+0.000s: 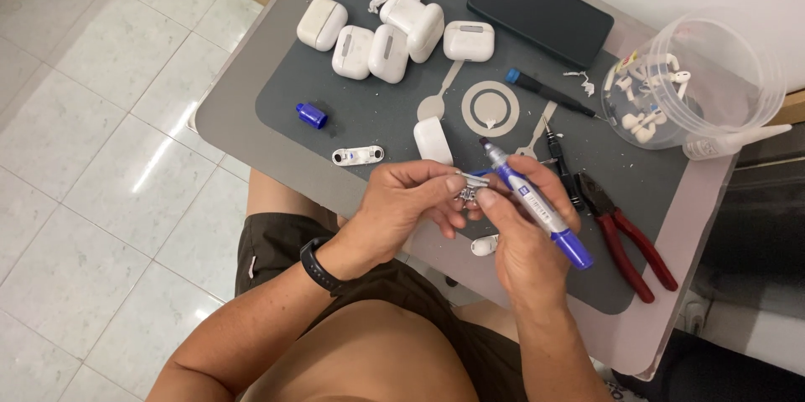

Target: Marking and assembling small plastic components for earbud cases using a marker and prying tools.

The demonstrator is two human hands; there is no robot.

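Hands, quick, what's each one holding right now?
Left hand: closed, pinching a small silver metal part.
Right hand: closed around a blue and white pen-shaped tool.

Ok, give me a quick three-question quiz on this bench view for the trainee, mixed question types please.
1. True or false: the right hand holds a blue and white pen-shaped tool.
2. Multiple choice: where do the red-handled pliers lie? A) in the clear plastic tub B) on the grey mat, on the right-hand side of the hands C) on the floor
3. Fill in: the left hand pinches a small ____ part against the tool's tip.

Key: 1 true; 2 B; 3 metal. The clear plastic tub holds loose white earbuds, not pliers.
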